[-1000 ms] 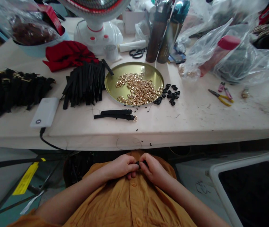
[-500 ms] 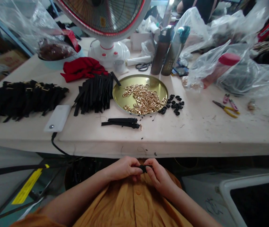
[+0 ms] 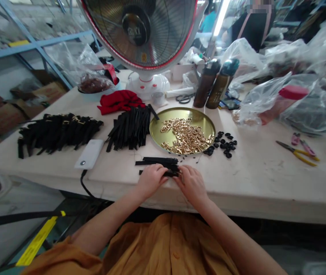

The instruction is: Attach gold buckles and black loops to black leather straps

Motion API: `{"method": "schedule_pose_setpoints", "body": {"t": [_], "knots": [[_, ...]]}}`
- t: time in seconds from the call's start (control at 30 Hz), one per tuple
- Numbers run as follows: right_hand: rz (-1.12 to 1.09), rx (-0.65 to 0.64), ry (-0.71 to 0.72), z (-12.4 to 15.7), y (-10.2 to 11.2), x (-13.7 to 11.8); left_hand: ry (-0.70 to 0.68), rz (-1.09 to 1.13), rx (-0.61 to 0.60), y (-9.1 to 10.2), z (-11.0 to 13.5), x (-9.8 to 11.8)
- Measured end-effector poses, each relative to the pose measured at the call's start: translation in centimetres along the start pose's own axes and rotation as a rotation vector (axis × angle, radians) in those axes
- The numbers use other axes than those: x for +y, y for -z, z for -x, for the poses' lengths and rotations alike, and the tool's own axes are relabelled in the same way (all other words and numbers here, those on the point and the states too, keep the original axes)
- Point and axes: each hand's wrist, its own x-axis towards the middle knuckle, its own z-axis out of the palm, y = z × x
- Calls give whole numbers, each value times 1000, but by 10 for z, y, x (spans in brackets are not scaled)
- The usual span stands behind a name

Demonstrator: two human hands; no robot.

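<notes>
Near the table's front edge, my left hand (image 3: pixel 152 178) is closed on a black strap (image 3: pixel 169 173), whose tail shows left of the fingers. My right hand (image 3: pixel 192 184) pinches the strap's other end, where a bit of gold metal shows at the fingertips. Just beyond lie black straps (image 3: pixel 158 160), partly hidden by my fingers. Behind them, a round gold tray (image 3: pixel 164 135) carries a heap of gold buckles (image 3: pixel 193 137). Small black rings (image 3: pixel 228 144) lie right of the tray, and a pile of loose black straps (image 3: pixel 130 128) lies left of it.
At the left are buckled black straps (image 3: pixel 56 131) and a white power bank (image 3: pixel 90 154) with a cable. A fan (image 3: pixel 147 82), red cloth (image 3: pixel 119 101) and two bottles (image 3: pixel 216 88) stand behind. Pliers (image 3: pixel 297 152) and plastic bags (image 3: pixel 308 103) are at the right.
Both hands have moved from my lap up and forward onto the table, bringing the black strap beside the other straps. The view has tilted up.
</notes>
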Motion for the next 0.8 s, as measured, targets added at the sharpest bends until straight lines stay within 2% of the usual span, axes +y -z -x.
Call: {"method": "schedule_pose_setpoints", "body": {"t": [0.13,0.23,0.3,0.37,0.47,0.53,0.67,0.73,0.8], "knots": [[92,72,79,-9,-15,14,-19,-66,181,-2,-1,-18],[121,136,84,-14,-22,20,23,-142,281,18,-25,-39],[129,161,104,-16,-25,21,161,-247,366,38,-51,-60],[129,182,126,-16,-26,22,375,-362,435,56,-78,-82],[119,218,108,-15,-26,22,475,-390,451,72,-105,-109],[100,233,90,-14,-25,22,491,-392,449,76,-110,-117],[11,260,64,-14,-24,22,486,-391,477,79,-98,-107],[-98,281,41,-13,-22,22,428,-330,511,78,-84,-90],[-284,335,-45,-12,-16,22,293,-122,546,72,-65,-66]]}}
